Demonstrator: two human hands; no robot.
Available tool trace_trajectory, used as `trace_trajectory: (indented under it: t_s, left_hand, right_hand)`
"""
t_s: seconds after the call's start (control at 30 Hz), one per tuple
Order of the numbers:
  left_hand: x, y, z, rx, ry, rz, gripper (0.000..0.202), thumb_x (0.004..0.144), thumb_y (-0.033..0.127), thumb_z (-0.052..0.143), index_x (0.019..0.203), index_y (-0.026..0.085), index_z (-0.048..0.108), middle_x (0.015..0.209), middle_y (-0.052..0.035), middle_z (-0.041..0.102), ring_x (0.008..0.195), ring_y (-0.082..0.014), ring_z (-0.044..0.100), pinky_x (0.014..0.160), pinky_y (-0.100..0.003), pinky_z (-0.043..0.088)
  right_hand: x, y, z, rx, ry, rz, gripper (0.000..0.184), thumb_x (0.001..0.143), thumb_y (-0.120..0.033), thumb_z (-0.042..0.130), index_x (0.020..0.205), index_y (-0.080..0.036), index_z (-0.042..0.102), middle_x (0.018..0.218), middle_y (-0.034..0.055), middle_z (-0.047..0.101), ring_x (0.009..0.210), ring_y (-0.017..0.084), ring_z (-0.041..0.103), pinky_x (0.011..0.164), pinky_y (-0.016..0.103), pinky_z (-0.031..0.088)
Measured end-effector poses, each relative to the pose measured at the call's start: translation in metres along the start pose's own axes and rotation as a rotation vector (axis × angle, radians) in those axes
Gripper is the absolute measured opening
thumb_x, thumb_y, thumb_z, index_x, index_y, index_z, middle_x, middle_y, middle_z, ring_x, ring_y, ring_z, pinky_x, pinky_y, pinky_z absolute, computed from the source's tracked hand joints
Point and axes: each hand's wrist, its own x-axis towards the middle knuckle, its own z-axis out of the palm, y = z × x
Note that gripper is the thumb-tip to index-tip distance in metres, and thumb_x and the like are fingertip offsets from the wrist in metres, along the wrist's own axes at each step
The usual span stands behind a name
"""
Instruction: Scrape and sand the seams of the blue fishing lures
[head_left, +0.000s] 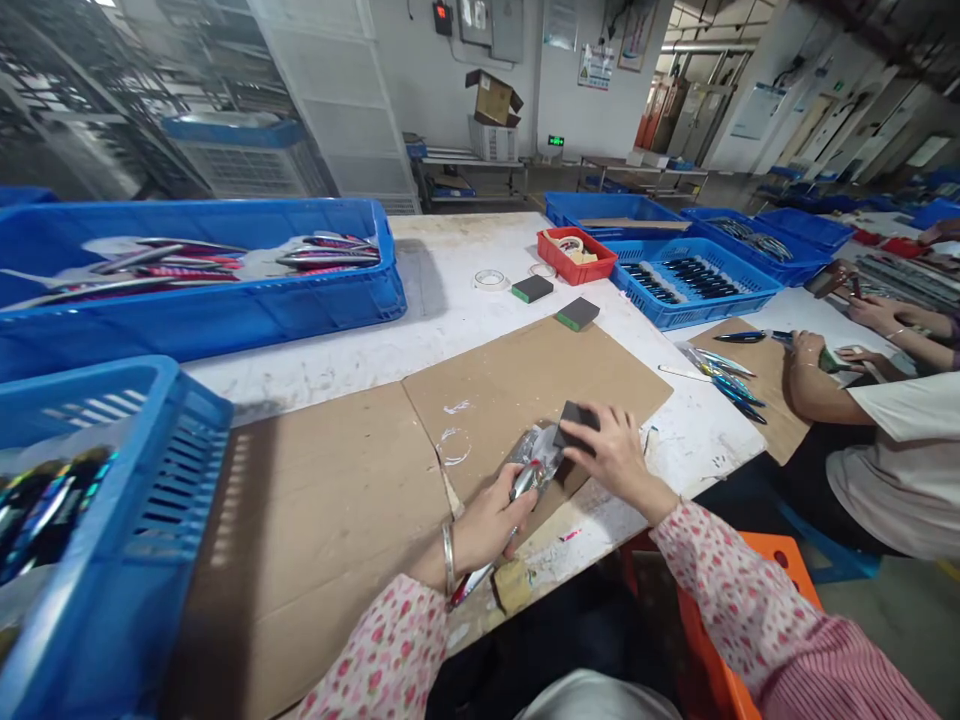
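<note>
My left hand [487, 528] is closed round a slim silver fishing lure [526, 482] with red marks, its tail end showing below the wrist. My right hand [616, 458] grips a dark grey sanding block [576, 424] close to the lure's far end; whether they touch, I cannot tell. Crumpled clear plastic [541, 442] lies about that end. Both hands are above the near edge of a cardboard sheet [337, 480]. Two more sanding blocks with green sides, one [532, 289] behind the other [578, 315], rest farther back.
On the left stand a long blue bin [300, 315] of lures and a lighter blue crate [191, 440]. A tape roll [490, 281], a red basket [596, 270] and a blue tray [679, 315] of dark lures are farther back. A co-worker's arm [825, 400] is at right, beside loose lures [731, 380].
</note>
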Motion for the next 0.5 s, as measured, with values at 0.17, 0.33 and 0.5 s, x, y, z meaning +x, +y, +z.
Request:
trace_trajectory:
  t_s: [0.17,0.33,0.5]
  left_hand:
    - [0.000,-0.002,0.000,-0.018,-0.016,0.010,0.040,0.087,0.047,0.042,0.116,0.020,0.040,0.062,0.0068,0.049,0.037,-0.0087,0.043,0.038,-0.022,0.036]
    - [0.000,-0.008,0.001,-0.094,-0.023,0.013,0.044,0.086,0.051,0.043,0.119,0.021,0.038,0.061,0.0076,0.048,0.037,-0.0079,0.042,0.039,-0.021,0.035]
    - [-0.002,-0.010,0.001,-0.114,-0.031,0.000,0.046,0.086,0.053,0.044,0.119,0.022,0.039,0.062,0.0070,0.049,0.037,-0.0082,0.042,0.038,-0.022,0.033]
  right_hand:
    - [-0.002,0.004,-0.001,0.021,-0.014,-0.081,0.031,0.090,-0.045,0.060,0.119,-0.035,0.065,0.133,0.0080,0.049,0.111,0.027,0.044,0.089,0.042,0.033]
    - [-0.007,0.006,0.003,-0.011,-0.003,-0.026,0.030,0.088,-0.042,0.063,0.116,-0.033,0.066,0.131,0.0090,0.051,0.111,0.028,0.044,0.088,0.043,0.033]
    - [-0.007,0.015,0.006,0.070,0.064,0.028,0.030,0.090,-0.044,0.060,0.116,-0.031,0.067,0.129,0.0089,0.051,0.109,0.027,0.046,0.089,0.042,0.035]
